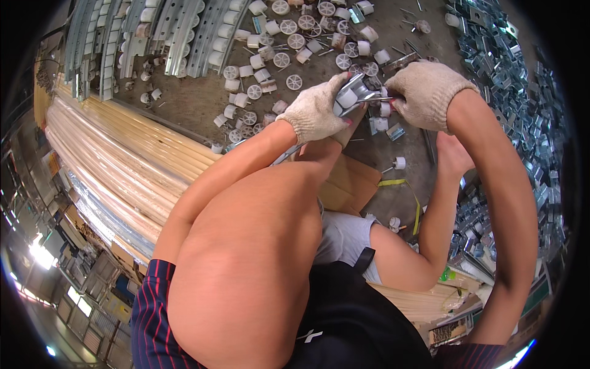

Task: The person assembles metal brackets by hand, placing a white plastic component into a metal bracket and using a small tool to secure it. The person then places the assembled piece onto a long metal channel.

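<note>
My left hand, in a knitted off-white glove, is closed around the end of a silvery metal channel. A white roller sits between the channel's walls, close to my left fingers. To the right, my right hand, gloved the same way, has its fingers pinched together on a thin metal pin that points left toward the channel. Part of the pin's grip is hidden by the glove. The rest of the channel runs down behind my left forearm and knee.
Many white spoked wheels and loose pins lie across the concrete floor. Roller tracks are lined up at the far left. A heap of metal brackets spreads along the right. Plastic-wrapped tubes, cardboard and a yellow strap lie nearer.
</note>
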### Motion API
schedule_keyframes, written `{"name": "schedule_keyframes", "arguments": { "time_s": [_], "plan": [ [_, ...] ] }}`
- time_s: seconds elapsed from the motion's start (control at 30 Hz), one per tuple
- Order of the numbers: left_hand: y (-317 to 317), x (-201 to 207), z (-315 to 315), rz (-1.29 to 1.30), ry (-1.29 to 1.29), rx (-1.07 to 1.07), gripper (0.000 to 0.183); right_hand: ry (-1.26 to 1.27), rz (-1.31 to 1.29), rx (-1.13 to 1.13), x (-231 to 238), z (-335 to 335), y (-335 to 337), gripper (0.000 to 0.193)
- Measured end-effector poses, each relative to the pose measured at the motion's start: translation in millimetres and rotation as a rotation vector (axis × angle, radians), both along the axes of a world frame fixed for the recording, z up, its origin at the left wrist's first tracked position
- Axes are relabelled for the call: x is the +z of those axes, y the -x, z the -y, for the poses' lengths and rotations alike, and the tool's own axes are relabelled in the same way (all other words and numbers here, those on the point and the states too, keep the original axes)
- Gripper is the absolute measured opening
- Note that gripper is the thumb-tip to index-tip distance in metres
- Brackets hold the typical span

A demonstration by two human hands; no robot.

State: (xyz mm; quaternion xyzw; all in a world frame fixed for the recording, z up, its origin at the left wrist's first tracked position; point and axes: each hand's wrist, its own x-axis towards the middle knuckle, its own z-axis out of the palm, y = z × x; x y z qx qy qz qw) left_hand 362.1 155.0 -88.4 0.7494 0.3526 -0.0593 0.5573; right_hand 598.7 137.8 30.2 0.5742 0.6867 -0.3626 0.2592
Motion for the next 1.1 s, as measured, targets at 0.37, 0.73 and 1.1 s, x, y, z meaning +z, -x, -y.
{"name": "schedule_keyframes", "arguments": {
  "time_s": [0.37, 0.73, 1.1],
  "plan": [
    [0.5, -19.0, 3.7, 0.037, -0.096, 0.011, 0.087, -0.051, 0.207, 0.119, 14.8, 8.2, 42.7, 0.022],
    [2.2, -8.5, 4.5, -0.128, -0.129, 0.023, 0.075, -0.040, 0.247, 0.011, 23.4, 11.5, 97.2, 0.026],
    [-3.8, -21.7, 7.4, 0.023, -0.175, -0.022, 0.081, -0.124, 0.080, 0.205, -3.1, 2.9, 3.1, 0.019]
  ]
}}
